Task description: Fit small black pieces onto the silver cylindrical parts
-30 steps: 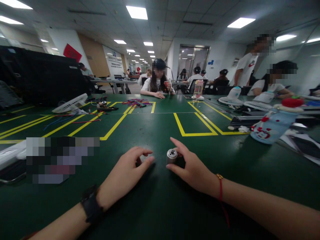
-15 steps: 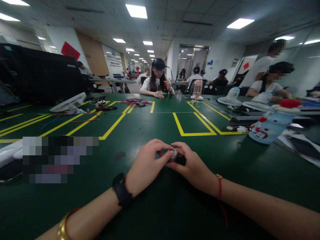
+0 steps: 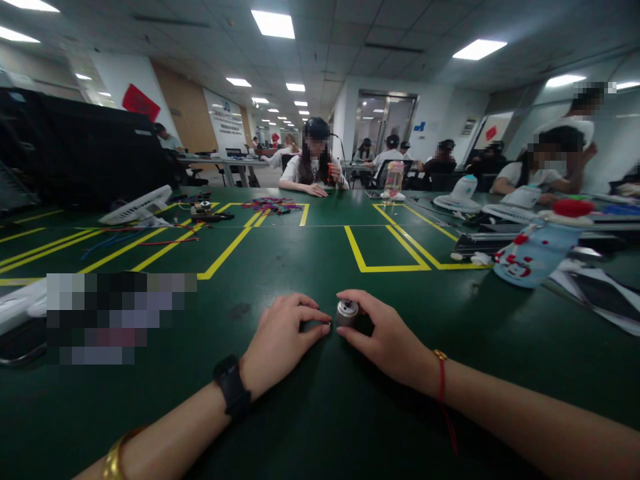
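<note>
A small silver metal cylinder (image 3: 347, 311), which looks like a small motor, stands upright on the green table. Dark spots show on its light top face. My right hand (image 3: 383, 327) grips it from the right, with the thumb on the near side and the index finger on the far side. Just left of the cylinder and apart from it, my left hand (image 3: 287, 327) rests low over the table. Its thumb and index finger come close together, with a tiny bright speck at their tips that is too small to name.
Yellow tape (image 3: 395, 269) marks the table ahead. A blue bottle with a red lid (image 3: 530, 257) stands to the right, near papers and a phone (image 3: 600, 290). Coloured wires (image 3: 273, 205) and a white fan (image 3: 137, 205) lie further off. Another person (image 3: 315, 160) sits opposite.
My left hand has drawn off the cylinder's top, moving left and down to the table. The right hand keeps its grip, and the top face is now uncovered.
</note>
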`<state>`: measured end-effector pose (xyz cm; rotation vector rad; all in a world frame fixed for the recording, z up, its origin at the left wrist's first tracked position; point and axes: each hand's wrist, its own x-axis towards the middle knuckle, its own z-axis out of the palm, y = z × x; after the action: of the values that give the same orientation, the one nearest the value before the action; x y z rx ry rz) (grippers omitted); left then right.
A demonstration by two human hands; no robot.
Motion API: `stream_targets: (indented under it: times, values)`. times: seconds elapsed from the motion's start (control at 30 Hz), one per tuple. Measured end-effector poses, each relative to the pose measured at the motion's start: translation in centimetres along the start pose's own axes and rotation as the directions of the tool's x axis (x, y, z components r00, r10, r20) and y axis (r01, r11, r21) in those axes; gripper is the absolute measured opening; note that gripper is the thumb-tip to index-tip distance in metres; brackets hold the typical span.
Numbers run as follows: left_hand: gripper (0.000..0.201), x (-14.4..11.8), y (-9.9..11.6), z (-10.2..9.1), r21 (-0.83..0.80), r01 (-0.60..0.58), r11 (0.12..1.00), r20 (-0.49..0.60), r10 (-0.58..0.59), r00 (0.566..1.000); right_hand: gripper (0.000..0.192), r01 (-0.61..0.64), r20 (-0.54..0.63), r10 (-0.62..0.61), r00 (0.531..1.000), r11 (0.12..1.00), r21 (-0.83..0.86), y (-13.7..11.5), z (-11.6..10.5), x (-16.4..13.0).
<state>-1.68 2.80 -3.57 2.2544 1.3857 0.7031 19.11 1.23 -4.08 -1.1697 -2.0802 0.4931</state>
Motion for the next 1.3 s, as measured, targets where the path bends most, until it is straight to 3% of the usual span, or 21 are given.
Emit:
stream_targets:
  times: [0.1,0.2,0.37,0.5,0.57,0.63,0.7,0.77,0.83,0.9,1.0,1.07,1.17,1.23,1.3]
  values:
    - [0.031,-0.4,-0.1,-1.3,-0.042,0.017,0.999,0.004,-0.016,1.0,0.044,-0.034,-0.057,0.032,0.998,0.999,-0.027,0.8,-1.7,-0.4]
    - [0.036,-1.4,-1.3,-3.3,-0.107,0.112,0.988,-0.01,-0.114,0.993,0.046,-0.171,-0.203,0.139,0.969,0.973,-0.153,3.1,-5.0,-1.8]
    - [0.041,-2.9,-4.6,-5.0,-0.166,0.294,0.941,0.033,-0.293,0.956,0.055,-0.482,-0.419,0.323,0.848,0.799,-0.36,9.3,-11.7,-6.1]
    - [0.042,-2.9,-5.1,-4.8,-0.212,0.346,0.914,0.06,-0.341,0.938,0.064,-0.566,-0.464,0.36,0.809,0.688,-0.454,12.0,-14.4,-8.3]
    - [0.044,-2.7,-4.7,-4.6,-0.207,0.355,0.912,0.064,-0.35,0.935,0.072,-0.518,-0.525,0.212,0.825,0.656,-0.549,11.3,-13.7,-7.9]
    - [0.043,-2.5,-4.2,-4.3,-0.178,0.338,0.924,0.048,-0.335,0.941,0.071,-0.367,-0.484,0.002,0.875,0.656,-0.66,9.1,-11.7,-6.6]
    - [0.041,-2.5,-3.9,-4.1,-0.141,0.306,0.942,0.024,-0.306,0.952,0.055,-0.12,-0.286,-0.123,0.95,0.703,-0.701,6.1,-8.6,-4.6]
    - [0.037,-2.6,-3.8,-3.9,-0.116,0.276,0.954,0.006,-0.277,0.961,0.043,0.069,-0.046,-0.117,0.992,0.809,-0.584,3.1,-5.1,-2.3]
    - [0.034,-2.7,-3.7,-3.7,-0.101,0.248,0.963,-0.005,-0.25,0.968,0.039,0.159,0.134,-0.112,0.985,0.891,-0.425,0.8,-1.8,-0.2]
    - [0.033,-2.8,-3.8,-3.7,-0.084,0.227,0.97,-0.016,-0.229,0.973,0.029,0.217,0.236,-0.143,0.961,0.918,-0.332,-0.3,0.4,1.5]
    - [0.032,-2.9,-3.9,-3.7,-0.061,0.205,0.977,-0.018,-0.207,0.978,0.021,0.266,0.291,-0.174,0.941,0.911,-0.316,-0.3,0.8,2.7]
    - [0.032,-3.0,-3.9,-3.8,-0.058,0.2,0.978,-0.011,-0.201,0.979,0.023,0.239,0.257,-0.154,0.954,0.91,-0.34,0.3,-1.2,2.4]
    - [0.032,-3.0,-3.6,-3.9,-0.065,0.198,0.978,-0.002,-0.199,0.98,0.026,0.134,0.098,-0.099,0.99,0.867,-0.48,2.0,-6.8,0.5]
    - [0.032,-2.9,-3.4,-3.8,-0.061,0.196,0.979,-0.002,-0.196,0.981,0.029,-0.03,-0.104,-0.05,0.993,0.757,-0.653,3.5,-11.2,-1.4]
    - [0.032,-2.8,-3.1,-3.6,-0.053,0.191,0.98,-0.007,-0.191,0.982,0.033,-0.287,-0.314,0.06,0.947,0.596,-0.75,5.4,-15.0,-3.4]
